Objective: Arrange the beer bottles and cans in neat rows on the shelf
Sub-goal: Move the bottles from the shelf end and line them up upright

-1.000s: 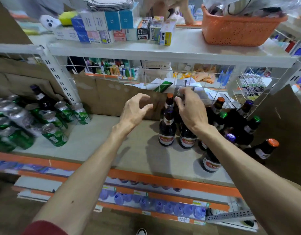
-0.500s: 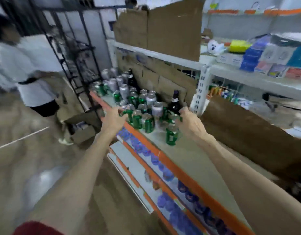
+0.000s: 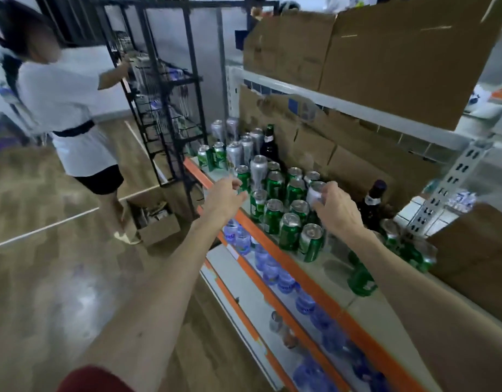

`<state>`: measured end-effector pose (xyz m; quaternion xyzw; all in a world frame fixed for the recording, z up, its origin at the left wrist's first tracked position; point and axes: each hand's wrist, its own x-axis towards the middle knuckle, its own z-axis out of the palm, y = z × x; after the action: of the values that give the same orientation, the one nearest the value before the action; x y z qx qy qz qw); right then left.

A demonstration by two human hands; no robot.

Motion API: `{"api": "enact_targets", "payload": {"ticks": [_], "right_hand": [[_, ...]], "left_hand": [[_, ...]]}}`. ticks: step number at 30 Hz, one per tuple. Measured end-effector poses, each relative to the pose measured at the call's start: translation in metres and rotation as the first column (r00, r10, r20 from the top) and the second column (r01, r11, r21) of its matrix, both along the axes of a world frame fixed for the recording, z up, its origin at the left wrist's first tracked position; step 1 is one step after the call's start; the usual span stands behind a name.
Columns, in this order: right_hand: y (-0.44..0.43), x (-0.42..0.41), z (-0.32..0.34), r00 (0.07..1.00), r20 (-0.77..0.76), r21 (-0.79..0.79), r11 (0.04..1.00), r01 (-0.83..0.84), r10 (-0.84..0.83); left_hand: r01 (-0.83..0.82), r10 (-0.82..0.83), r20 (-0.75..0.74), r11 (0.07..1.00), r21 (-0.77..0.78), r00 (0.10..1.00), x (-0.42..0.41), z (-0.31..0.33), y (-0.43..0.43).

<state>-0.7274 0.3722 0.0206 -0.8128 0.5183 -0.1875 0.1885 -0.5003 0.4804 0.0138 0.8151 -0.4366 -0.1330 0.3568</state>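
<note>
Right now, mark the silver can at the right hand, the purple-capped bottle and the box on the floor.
silver can [image 3: 312, 193]: head view, its side wall.
purple-capped bottle [image 3: 372, 200]: head view, its pale neck label.
box on the floor [image 3: 162, 232]: head view, its front cardboard wall.

1. No legible text, brand or number anywhere in the frame.
2. Green cans [image 3: 289, 232], centre: pale markings on the sides, too blurred to read.
3. Silver can [image 3: 314, 190], right of centre: print washed out.
4. Dark bottle [image 3: 371, 203], further right: white neck label, lettering unreadable.
5. Water bottles [image 3: 243, 242], below centre: blue labels with white script, smeared beyond reading.
</note>
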Motion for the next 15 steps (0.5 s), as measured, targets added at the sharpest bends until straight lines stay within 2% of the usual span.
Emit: {"api": "enact_targets", "payload": {"ticks": [15], "right_hand": [[-0.16, 0.128, -0.006, 0.994, -0.007, 0.03, 0.994, 0.106, -0.106]], "left_hand": [[0.262, -0.269, 0.144, 0.963, 0.068, 0.952, 0.115, 0.013, -0.215]]}}
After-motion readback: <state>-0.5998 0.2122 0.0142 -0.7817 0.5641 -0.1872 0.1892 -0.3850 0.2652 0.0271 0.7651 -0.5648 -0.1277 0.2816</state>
